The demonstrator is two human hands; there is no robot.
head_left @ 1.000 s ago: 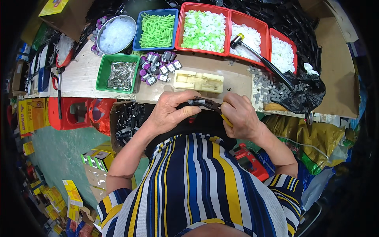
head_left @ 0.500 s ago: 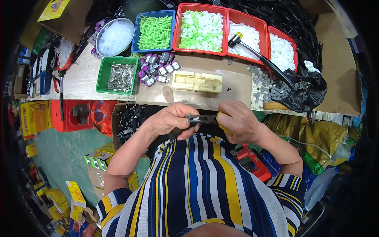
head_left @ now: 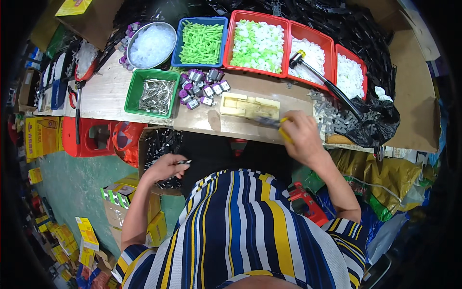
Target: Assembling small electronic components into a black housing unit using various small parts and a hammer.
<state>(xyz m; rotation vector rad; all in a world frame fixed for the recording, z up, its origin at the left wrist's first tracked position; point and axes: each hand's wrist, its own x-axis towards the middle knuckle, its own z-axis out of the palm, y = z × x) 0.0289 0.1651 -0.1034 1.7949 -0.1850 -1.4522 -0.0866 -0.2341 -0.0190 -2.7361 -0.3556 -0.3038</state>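
My right hand is closed on yellow-handled pliers, just over the front edge of the bench. The pliers' dark jaws are blurred and overlap the front right of a cream block with cut recesses; I cannot tell whether they touch it. Lower and to the left, my left hand pinches a small dark-and-white piece between thumb and fingertips. That hand is by the right side of a cardboard box of black parts, below the bench edge.
Along the bench stand a green tray of metal pins, purple-and-silver parts, a bowl of clear pieces, a blue tray of green sticks and red trays. A hammer lies across the right-hand trays, near grey pieces.
My hands, together at the pliers' jaws before, have parted. The left moved left and down with the small piece; the right moved up and right with the pliers. The view has shifted slightly.
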